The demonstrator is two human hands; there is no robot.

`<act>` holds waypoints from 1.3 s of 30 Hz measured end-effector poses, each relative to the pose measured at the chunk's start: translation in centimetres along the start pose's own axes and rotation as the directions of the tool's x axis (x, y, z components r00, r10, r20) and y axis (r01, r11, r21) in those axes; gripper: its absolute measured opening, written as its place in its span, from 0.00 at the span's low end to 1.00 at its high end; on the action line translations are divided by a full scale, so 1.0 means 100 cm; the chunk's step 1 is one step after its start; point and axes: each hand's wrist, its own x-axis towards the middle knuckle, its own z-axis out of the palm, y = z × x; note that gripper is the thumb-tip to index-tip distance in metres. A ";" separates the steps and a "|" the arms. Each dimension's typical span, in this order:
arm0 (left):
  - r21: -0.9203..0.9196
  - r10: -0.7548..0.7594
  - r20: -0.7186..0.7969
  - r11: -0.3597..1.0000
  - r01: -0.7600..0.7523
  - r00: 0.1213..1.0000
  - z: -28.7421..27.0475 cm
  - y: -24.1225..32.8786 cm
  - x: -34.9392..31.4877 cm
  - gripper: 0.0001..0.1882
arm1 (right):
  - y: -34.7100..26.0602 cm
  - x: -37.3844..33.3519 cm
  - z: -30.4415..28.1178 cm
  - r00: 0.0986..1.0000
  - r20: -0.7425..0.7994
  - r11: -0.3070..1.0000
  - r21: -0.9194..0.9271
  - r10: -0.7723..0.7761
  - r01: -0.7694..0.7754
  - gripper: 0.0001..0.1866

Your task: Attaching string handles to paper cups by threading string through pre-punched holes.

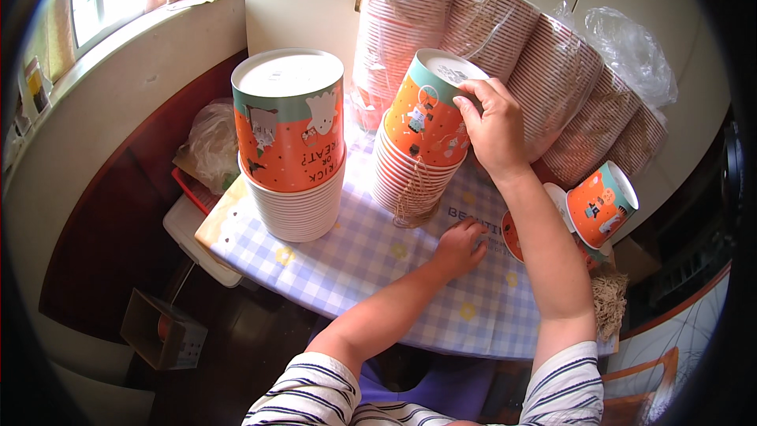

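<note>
My right hand (497, 128) pinches the upper edge of an upside-down orange and green paper bucket (432, 114) with cartoon prints. That bucket caps a stack of nested buckets (416, 170), leaning slightly, with a tangle of brown twine (418, 196) hanging down its front. Low over the tablecloth, in front of this stack, my left hand (460, 251) is loosely open with nothing in it. To the left stands a second upside-down stack, its top bucket (290, 130) showing a white base.
Tall plastic-wrapped bucket stacks (473, 28) line the back of the table. A single bucket (601, 205) lies tilted at the right, above a bundle of brown twine (609, 306). The table has a blue checked cloth (371, 276). A cardboard box (165, 331) is on the floor at left.
</note>
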 end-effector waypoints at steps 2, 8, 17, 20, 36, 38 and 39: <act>0.000 0.022 -0.018 1.000 -0.022 1.000 0.000 -0.002 0.000 0.13 | -0.001 -0.001 0.001 1.000 -0.002 1.000 -0.003 -0.011 0.011 0.08; -0.013 0.001 -0.015 1.000 -0.001 1.000 -0.002 0.002 0.001 0.13 | 0.001 -0.004 0.001 1.000 0.001 1.000 -0.003 -0.017 0.017 0.08; 0.024 0.031 -0.009 0.999 -0.030 0.999 -0.002 0.000 0.001 0.14 | 0.004 -0.017 0.000 0.997 0.038 0.996 -0.047 -0.070 0.071 0.19; 0.018 -0.001 0.005 1.000 0.001 1.000 -0.007 0.004 0.000 0.14 | -0.001 -0.042 -0.008 0.996 -0.058 0.995 -0.080 -0.061 0.056 0.27; 0.277 0.153 0.085 0.945 -0.171 0.984 -0.012 0.020 -0.021 0.08 | 0.022 -0.294 -0.036 0.685 -0.004 0.676 0.163 0.729 -0.718 0.15; 0.187 0.081 0.030 0.979 -0.085 0.996 -0.019 0.033 -0.036 0.08 | 0.021 -0.292 -0.037 0.735 -0.007 0.731 0.114 0.678 -0.673 0.15; 0.088 0.002 -0.016 0.996 0.000 1.000 -0.026 0.037 -0.045 0.07 | 0.019 -0.293 -0.035 0.779 -0.008 0.778 0.062 0.627 -0.625 0.14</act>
